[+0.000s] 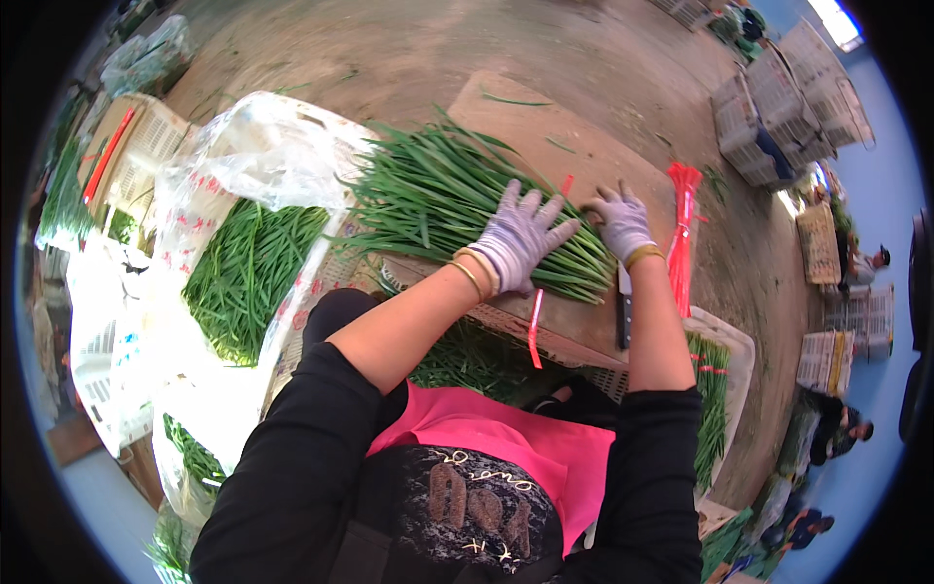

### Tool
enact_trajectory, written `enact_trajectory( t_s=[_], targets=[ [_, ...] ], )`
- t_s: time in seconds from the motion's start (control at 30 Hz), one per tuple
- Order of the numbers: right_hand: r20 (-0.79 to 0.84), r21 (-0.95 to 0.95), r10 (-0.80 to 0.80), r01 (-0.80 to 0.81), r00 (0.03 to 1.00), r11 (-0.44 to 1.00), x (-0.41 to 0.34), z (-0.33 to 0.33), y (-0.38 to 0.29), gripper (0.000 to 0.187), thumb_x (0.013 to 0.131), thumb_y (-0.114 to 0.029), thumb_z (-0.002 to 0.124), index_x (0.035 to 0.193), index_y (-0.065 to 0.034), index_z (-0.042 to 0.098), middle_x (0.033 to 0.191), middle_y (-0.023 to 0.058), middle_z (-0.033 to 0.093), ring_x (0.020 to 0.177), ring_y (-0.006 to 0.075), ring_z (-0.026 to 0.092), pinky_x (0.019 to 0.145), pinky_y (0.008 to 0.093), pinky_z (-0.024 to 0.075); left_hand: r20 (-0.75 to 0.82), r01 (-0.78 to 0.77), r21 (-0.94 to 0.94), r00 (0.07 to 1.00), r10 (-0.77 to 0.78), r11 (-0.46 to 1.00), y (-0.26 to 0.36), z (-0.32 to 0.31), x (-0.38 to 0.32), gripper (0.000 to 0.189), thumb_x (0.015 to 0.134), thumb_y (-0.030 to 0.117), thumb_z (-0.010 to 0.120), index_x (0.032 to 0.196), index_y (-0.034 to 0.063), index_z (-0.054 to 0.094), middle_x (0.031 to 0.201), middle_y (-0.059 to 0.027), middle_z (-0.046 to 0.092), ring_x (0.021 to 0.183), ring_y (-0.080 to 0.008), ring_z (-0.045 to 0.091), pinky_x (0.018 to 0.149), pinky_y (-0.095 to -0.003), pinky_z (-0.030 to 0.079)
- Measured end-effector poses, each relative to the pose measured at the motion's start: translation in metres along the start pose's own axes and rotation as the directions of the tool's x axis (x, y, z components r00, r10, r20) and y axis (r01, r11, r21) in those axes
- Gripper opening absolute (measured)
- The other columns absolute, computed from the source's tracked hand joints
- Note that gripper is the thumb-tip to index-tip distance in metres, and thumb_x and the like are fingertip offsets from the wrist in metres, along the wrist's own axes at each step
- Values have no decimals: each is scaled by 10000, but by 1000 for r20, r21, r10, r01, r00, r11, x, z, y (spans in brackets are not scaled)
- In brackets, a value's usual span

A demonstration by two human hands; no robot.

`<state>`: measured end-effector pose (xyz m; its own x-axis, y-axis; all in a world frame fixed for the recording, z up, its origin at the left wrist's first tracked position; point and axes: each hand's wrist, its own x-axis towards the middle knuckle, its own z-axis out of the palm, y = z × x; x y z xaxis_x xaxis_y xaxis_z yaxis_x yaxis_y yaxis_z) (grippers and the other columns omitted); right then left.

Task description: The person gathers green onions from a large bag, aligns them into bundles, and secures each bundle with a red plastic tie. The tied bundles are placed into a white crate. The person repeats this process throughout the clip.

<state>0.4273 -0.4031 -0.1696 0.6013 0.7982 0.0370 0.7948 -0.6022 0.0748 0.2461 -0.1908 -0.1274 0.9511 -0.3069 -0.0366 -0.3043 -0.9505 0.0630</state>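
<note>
A thick sheaf of long green leafy stalks (438, 182), which look like garlic chives, lies across a wooden board (620, 171) in front of me. My left hand (522, 233), in a pale knit glove, rests flat on the sheaf with its fingers spread. At the stalks' pale ends, my gloved right hand (620, 223) has bent, parted fingers, its fingertips close against them. A red tie strip (536, 328) hangs over the board's near edge, and another red end shows beyond the sheaf. A knife with a black handle (624, 321) lies partly beneath my right wrist.
A bundle of red tie strips (682, 233) lies along the board's right edge. On the left, a plastic-lined crate (292, 109) holds loose greens (252, 277). Tied bunches (708, 409) fill a white crate (743, 379) at right. Stacked crates (773, 109) and several people are farther off.
</note>
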Motion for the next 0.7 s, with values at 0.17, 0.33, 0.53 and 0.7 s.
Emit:
enact_trajectory(
  t_s=[0.17, 0.33, 0.53, 0.7],
  targets=[
    [190, 233, 243, -284, 951, 930, -22, 5, 11, 181, 883, -236, 720, 1020, -141, 791, 1020, 107, 762, 1018, 320, 710, 908, 435, 558, -90, -19, 19, 996, 21, 1000, -7, 4, 0, 1159, 628, 602, 878, 1601, 232, 367, 1642, -171, 350, 1487, -378, 358, 1225, -649, 190],
    [268, 395, 179, -278, 947, 876, -42, -7, 8, 222, 952, -194, 661, 1096, -65, 770, 988, 152, 766, 939, 305, 731, 885, 402, 557, 6, 25, -99, 1000, -25, 995, -11, 11, 13, 1088, 600, 579, 905, 1533, 238, 461, 1454, -101, 551, 1334, -311, 528, 1195, -680, 233],
    [-4, 313, 147, -139, 989, 939, -54, -8, -22, 395, 991, -170, 589, 1378, -100, 622, 1306, 199, 661, 1211, 361, 625, 1047, 430, 472, 50, 42, -173, 998, -34, 984, -16, 16, 15, 989, 564, 548, 923, 1437, 270, 553, 1296, -77, 647, 1259, -295, 594, 1196, -685, 212],
    [-134, 437, 338, -250, 932, 864, -75, -25, -41, 471, 1050, -157, 554, 1495, -12, 496, 1482, 208, 564, 1379, 340, 530, 1160, 403, 382, -61, 25, -101, 998, -31, 995, -13, -7, -19, 1178, 524, 647, 908, 1545, 276, 453, 1598, -111, 411, 1503, -364, 331, 1235, -679, 108]
  ],
)
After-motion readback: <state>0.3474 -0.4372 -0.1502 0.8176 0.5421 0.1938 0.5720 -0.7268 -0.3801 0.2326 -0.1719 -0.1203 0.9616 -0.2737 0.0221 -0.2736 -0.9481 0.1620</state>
